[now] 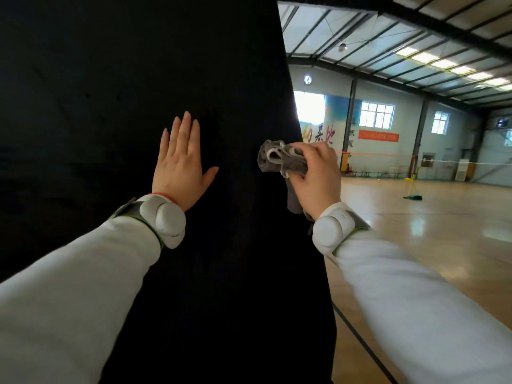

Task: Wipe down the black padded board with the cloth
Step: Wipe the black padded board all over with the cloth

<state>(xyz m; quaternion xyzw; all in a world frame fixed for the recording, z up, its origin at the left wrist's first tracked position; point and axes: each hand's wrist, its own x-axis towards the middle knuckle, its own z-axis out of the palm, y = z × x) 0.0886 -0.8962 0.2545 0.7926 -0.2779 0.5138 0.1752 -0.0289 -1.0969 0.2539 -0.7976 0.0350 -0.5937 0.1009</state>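
Note:
The black padded board (pixel 110 65) stands upright and fills the left and centre of the head view; its right edge runs down the middle. My left hand (pixel 181 162) presses flat against it with straight fingers. My right hand (pixel 315 178) grips a bunched grey cloth (pixel 279 159) with a pale trim, held against the board close to its right edge. A tail of the cloth hangs down below my palm. Both arms wear white sleeves and white wrist devices.
To the right lies a wooden sports hall floor (pixel 429 231) with dark court lines. A net (pixel 415 159) stretches across the far side, with a yellow post base (pixel 412 196) on the floor. Windows and banners line the back wall.

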